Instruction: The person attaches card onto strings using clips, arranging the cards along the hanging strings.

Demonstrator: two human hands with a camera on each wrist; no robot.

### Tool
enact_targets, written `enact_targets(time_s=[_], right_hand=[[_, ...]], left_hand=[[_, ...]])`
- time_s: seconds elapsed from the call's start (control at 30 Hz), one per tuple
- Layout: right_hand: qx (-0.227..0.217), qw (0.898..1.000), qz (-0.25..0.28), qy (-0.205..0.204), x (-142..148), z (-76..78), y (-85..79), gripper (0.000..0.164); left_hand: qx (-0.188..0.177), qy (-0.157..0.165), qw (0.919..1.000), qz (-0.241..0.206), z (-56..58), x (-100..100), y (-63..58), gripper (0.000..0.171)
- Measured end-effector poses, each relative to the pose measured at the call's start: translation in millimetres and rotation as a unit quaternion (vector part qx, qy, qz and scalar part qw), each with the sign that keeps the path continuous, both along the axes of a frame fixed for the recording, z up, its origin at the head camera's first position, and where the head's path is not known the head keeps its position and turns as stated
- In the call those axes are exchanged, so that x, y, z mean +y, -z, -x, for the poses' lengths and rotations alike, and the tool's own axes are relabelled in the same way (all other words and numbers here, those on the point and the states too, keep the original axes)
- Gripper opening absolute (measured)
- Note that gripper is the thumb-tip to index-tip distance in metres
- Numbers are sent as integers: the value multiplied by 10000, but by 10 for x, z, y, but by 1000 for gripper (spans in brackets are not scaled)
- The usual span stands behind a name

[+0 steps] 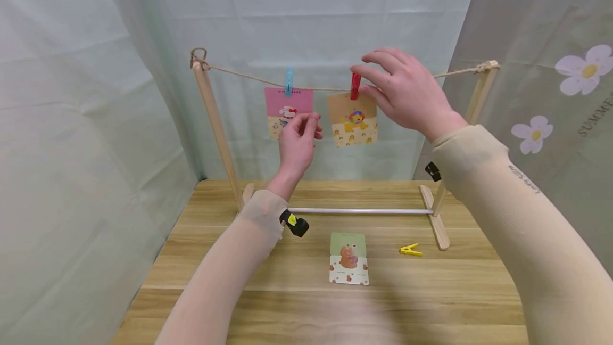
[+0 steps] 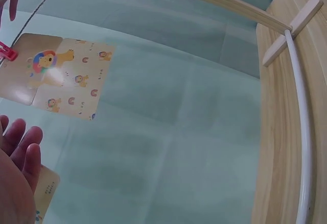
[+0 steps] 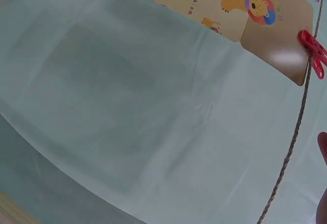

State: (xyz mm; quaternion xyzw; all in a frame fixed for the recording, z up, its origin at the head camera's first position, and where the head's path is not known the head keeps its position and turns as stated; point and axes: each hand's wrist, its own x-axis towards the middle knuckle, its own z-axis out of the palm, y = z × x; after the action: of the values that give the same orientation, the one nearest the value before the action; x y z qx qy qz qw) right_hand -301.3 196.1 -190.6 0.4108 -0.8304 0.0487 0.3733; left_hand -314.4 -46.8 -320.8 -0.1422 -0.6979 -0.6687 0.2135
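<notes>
- Head view, read as a clock face around its centre: our right hand [image 1: 407, 89] sits at two o'clock, fingers spread and loosely bent beside the red clothespin [image 1: 355, 87]; both wrist views show them apart from it, so we take them as released.
- Our left hand [image 1: 298, 141], near the clock's centre, has relaxed, slightly bent fingers and grasps nothing. It is in front of the pink rabbit card [image 1: 281, 107] at eleven o'clock, pegged by a light-blue clothespin [image 1: 289, 82].
- At two o'clock the lion card [image 1: 353, 122] hangs from the twine [image 1: 239, 74] by the red clothespin, slightly tilted.
- We judge the step in hand to be the end of pegging up the lion card.
- Next, we think, both hands should come down: one to lift the bear card [image 1: 349, 259], flat on the tabletop [image 1: 297, 302] at five o'clock, the other to pinch the yellow clothespin [image 1: 410, 250] at four.
- Pegging it would call for squeezing that clip open over card edge and twine together, perhaps towards the lion card's three o'clock.
</notes>
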Motion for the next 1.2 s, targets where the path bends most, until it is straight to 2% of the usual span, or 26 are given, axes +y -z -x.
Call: enact_targets(time_s=[0.43,0.77,1.03,1.2], right_hand=[[145,9987,431,-233,53,-21,141,38],[241,9973,601,-336,145,-138,299,39],[291,9955,792,-431,217,-211,446,41],[225,9974,606,-324,311,-264,530,39]], left_hand=[[-100,-42,9999,59,-46,-69,76,27],[-141,115,9997,135,-112,-124,157,35],[-165,204,9996,84,-159,-148,212,32],[-275,277,9992,18,-218,-165,248,30]])
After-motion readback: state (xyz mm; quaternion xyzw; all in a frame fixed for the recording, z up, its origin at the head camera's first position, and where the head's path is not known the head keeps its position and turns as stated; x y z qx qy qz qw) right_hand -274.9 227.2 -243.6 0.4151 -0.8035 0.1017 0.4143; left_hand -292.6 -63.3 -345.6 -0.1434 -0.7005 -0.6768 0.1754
